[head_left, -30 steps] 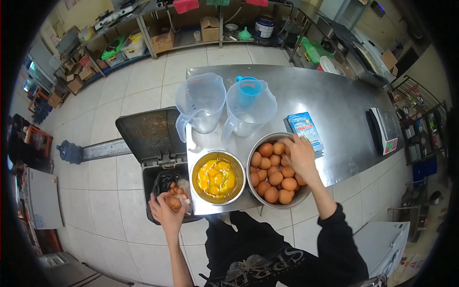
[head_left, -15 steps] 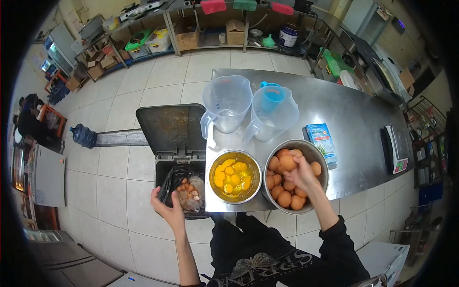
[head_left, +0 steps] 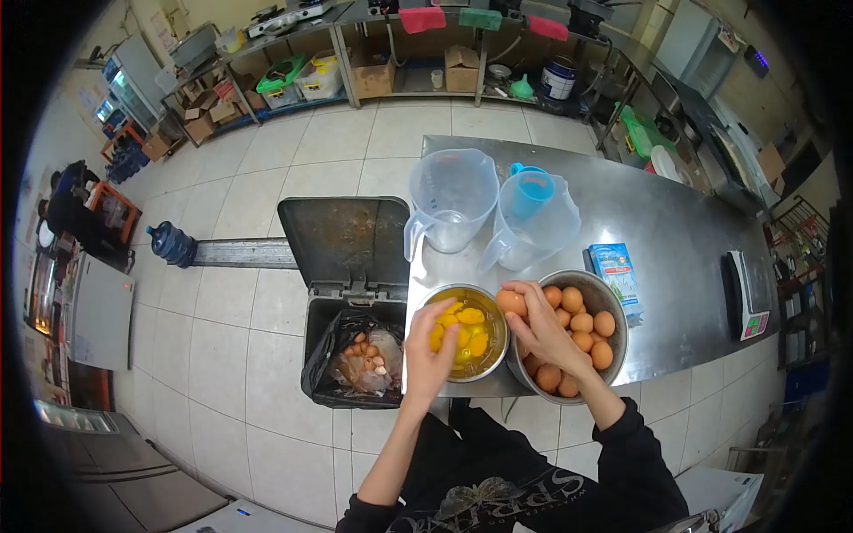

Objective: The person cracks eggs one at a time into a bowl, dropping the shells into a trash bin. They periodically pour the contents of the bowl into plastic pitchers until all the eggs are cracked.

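My right hand (head_left: pixel 546 330) holds a brown egg (head_left: pixel 512 303) between the two metal bowls. Over the left rim of the bowl of cracked eggs (head_left: pixel 503 342), my left hand (head_left: pixel 430 348) has its fingers apart and nothing in them. Several yellow yolks (head_left: pixel 471 316) lie in clear egg white there. To the right, a deeper metal bowl (head_left: pixel 619 355) contains several whole brown eggs (head_left: pixel 602 323), some hidden under my right hand and wrist.
Left of the table (head_left: pixel 657 213) stands an open bin (head_left: pixel 322 355) with eggshells in a black bag. Two clear jugs (head_left: pixel 451 200) (head_left: pixel 533 235), a blue cup (head_left: pixel 533 191), a blue carton (head_left: pixel 615 274) and a scale (head_left: pixel 749 293) are on the table. A person (head_left: pixel 75 209) is at the far left.
My left hand has moved right from the bin to the bowl of yolks. My right hand has lifted an egg out of the deeper bowl and moved left with it. The view has shifted slightly.
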A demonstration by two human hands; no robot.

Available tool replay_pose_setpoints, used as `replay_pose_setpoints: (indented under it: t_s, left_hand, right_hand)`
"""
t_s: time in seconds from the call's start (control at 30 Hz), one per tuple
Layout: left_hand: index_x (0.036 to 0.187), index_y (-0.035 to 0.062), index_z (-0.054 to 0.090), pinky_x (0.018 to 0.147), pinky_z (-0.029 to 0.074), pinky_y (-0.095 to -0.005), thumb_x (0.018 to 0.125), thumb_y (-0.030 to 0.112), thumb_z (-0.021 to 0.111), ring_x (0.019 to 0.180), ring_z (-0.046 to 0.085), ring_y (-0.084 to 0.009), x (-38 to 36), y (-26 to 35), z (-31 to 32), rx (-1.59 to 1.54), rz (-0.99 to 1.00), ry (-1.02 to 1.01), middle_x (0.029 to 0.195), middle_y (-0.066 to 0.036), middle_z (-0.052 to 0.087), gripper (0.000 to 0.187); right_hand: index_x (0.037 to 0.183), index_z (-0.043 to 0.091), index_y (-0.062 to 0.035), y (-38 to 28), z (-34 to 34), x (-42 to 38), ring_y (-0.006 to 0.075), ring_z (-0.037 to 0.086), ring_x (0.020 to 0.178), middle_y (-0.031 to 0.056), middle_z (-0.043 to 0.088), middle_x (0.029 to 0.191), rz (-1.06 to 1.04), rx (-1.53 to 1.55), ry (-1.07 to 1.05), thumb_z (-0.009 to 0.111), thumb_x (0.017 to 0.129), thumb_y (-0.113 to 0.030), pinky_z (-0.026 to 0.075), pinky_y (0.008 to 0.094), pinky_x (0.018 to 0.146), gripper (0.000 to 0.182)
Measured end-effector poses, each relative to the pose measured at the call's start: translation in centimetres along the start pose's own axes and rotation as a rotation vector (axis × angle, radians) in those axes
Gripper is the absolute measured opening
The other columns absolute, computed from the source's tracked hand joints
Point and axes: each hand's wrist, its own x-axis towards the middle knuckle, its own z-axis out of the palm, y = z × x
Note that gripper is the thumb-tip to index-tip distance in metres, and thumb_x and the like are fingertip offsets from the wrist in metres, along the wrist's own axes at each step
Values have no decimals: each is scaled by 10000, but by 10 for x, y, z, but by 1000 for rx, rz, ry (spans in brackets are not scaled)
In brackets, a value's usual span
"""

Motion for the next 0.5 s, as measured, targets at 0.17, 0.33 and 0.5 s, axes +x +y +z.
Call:
replay_pose_setpoints:
  t_s: [0.17,0.33,0.5]
  left_hand:
    - [1261,73,605,785,545,-275,791,31,730,913,646,-153,16,36,6,-123,-61,-170,1090,-103,622,488]
    - [1226,48,624,711,575,-265,769,12,746,819,697,-160,15,28,-10,-138,-50,-224,1009,-116,684,474]
    - [1150,8,614,684,576,-279,763,34,743,756,713,-188,9,21,-14,-3,-109,-235,958,-131,702,409]
  right_hand:
    - [1361,421,-14,-29,-5,15,161,587,1023,119,562,1202,474,719,-272,546,974,-183,490,262,852,440]
    - [1372,410,-28,-29,-3,15,167,576,1067,113,575,1219,267,604,-399,529,967,-182,478,274,869,450]
    - [1305,435,-12,-29,15,13,299,563,1130,175,552,1247,85,174,-386,488,889,-113,448,376,931,431]
